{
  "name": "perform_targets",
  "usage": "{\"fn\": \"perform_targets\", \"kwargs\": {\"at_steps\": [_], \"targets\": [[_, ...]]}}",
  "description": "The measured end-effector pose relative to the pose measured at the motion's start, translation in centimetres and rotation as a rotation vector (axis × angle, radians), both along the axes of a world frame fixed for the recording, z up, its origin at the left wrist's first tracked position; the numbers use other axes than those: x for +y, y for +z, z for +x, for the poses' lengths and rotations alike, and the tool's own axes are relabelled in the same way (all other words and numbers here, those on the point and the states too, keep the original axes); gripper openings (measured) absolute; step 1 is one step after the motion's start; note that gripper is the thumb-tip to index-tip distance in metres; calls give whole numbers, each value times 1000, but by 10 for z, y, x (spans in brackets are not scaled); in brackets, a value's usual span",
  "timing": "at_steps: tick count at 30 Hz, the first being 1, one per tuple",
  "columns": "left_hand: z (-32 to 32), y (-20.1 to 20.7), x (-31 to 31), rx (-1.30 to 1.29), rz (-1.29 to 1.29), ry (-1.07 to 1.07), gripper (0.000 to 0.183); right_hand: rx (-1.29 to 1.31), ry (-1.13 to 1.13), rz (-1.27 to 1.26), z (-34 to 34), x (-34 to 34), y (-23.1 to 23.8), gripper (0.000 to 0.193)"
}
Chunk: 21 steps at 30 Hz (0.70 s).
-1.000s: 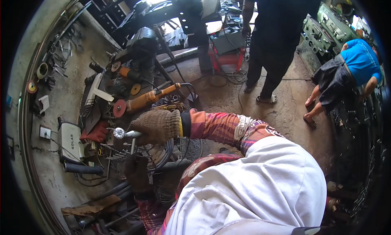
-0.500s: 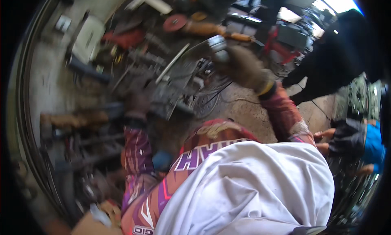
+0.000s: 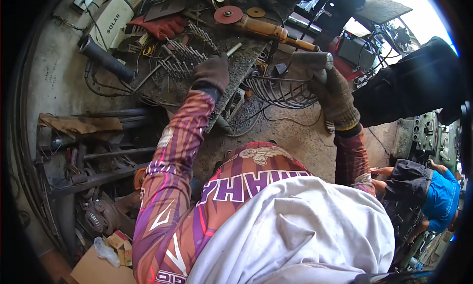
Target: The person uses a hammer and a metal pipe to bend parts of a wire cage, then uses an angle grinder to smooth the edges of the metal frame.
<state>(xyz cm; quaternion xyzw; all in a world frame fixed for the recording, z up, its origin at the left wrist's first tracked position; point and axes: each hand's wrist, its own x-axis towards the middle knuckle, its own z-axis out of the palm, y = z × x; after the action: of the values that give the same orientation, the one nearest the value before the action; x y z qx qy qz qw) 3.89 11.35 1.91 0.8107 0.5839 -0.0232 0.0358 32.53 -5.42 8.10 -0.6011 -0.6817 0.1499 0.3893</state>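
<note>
My left hand (image 3: pixel 211 73), in a dark brown work glove, is closed round a short metal rod (image 3: pixel 234 49) on the gritty dark workbench (image 3: pixel 246 62). The rod's pale end sticks out past the fingers; the rest is hidden in the glove. Off the bench's right side, my right hand (image 3: pixel 337 99), gloved too, grips a hammer (image 3: pixel 310 63) with a heavy grey metal head. Just left of my left hand lie several metal rods (image 3: pixel 180 60) in a row. A rounded cage of metal bars (image 3: pixel 283 93) lies below the hammer, left of my right hand.
An angle grinder (image 3: pixel 263 29) with a red disc lies at the bench's far side. Near it are a red glove (image 3: pixel 160 26) and a dark cylinder (image 3: pixel 106 58) with cables. Metal bars (image 3: pixel 118 153) fill the left. A person in a blue shirt (image 3: pixel 441 198) is at right.
My left hand has moved up and right across the bench with the rod. My right hand has shifted right and slightly down with the hammer. The view has steadied.
</note>
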Motion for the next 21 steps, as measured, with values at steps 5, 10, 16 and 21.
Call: {"fn": "perform_targets", "kwargs": {"at_steps": [5,10,16,21], "targets": [[4,-17,34,-109,-103,126,30,16,107,88,-9,3,0,31],[-6,42,-8,-308,44,157,30,49,206,178,-12,16,20,31],[-125,62,-66,-1243,-105,151,29,-100,440,-15,-38,74,56,40],[-167,63,-121,-1434,-5,306,33,-487,657,310,-101,117,92,30]]}}
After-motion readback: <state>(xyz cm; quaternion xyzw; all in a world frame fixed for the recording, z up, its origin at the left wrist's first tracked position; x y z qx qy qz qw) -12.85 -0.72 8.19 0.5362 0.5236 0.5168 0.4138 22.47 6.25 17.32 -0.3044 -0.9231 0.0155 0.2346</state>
